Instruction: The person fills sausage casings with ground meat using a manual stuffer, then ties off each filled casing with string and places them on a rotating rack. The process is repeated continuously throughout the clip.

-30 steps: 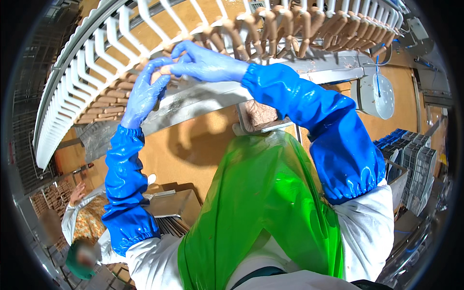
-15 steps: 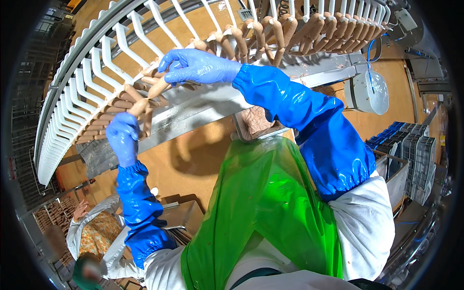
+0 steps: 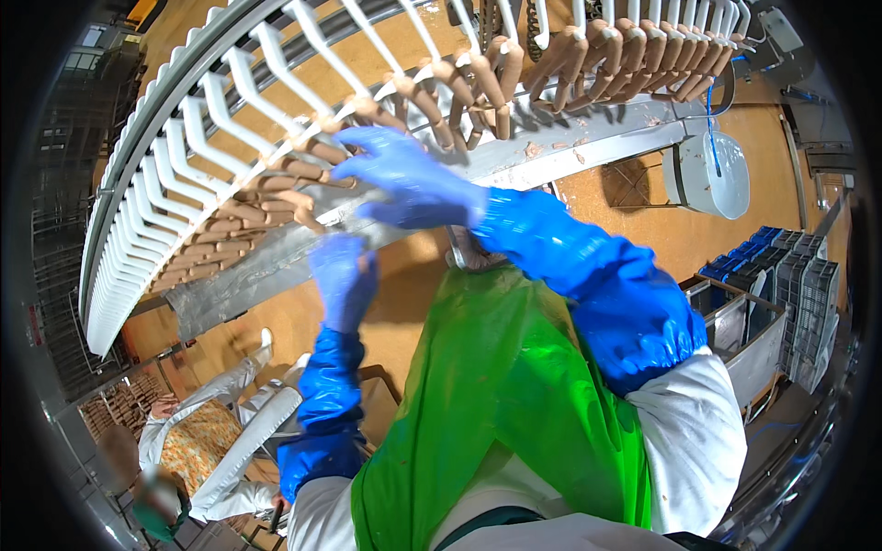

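Note:
Linked sausages (image 3: pixel 441 119) hang in bunches from white hooks (image 3: pixel 248 96) along a curved rail. My right hand (image 3: pixel 404 174), in a blue glove, is in front of the hanging links with its fingers and thumb spread, holding nothing that I can see. Just below and to its left is my left hand (image 3: pixel 344 283), also blue-gloved and slightly blurred. Its fingers point up, the thumb stands apart, and no sausage shows in it. The end of a drooping sausage (image 3: pixel 307 219) is close above its fingertips.
A metal trough (image 3: pixel 579 158) with meat scraps runs beneath the sausages. On the right are a white bucket (image 3: pixel 717 174), a metal cart (image 3: pixel 744 340) and stacked grey crates (image 3: pixel 799 303). Another person (image 3: pixel 197 441) is at lower left, near a rack of sausages (image 3: pixel 129 404).
Both hands have let go of the sausage link they were holding. My left hand has moved right and slightly down; my right hand has moved right and down. The hanging sausages have shifted.

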### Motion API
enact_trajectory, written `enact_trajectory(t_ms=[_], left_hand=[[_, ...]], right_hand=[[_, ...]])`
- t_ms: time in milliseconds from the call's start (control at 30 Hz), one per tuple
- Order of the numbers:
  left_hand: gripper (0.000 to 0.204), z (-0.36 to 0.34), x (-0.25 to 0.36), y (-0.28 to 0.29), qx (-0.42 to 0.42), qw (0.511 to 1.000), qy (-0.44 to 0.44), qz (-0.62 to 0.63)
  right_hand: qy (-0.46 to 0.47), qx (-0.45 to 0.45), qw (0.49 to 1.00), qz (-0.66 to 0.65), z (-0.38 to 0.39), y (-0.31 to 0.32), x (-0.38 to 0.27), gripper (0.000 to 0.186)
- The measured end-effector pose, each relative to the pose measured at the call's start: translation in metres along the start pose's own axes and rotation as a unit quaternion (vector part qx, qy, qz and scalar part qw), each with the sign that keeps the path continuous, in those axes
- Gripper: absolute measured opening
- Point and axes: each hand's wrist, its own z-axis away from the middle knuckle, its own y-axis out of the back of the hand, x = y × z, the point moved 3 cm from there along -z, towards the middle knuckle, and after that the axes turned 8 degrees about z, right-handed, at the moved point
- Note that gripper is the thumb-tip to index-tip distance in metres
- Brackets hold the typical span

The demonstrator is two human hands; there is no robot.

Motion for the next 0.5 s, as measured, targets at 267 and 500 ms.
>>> enact_trajectory(t_ms=[267,500], left_hand=[[0.062,-0.271,0.241,-0.071,0.216,0.781,-0.145,0.567],[0.034,-0.254,0.232,-0.076,0.033,0.711,0.022,0.702]], right_hand=[[-0.329,0.279,0.900,0.065,0.142,0.199,0.089,0.009],[-0.353,0.121,0.928,-0.025,0.155,0.212,0.106,0.026]])
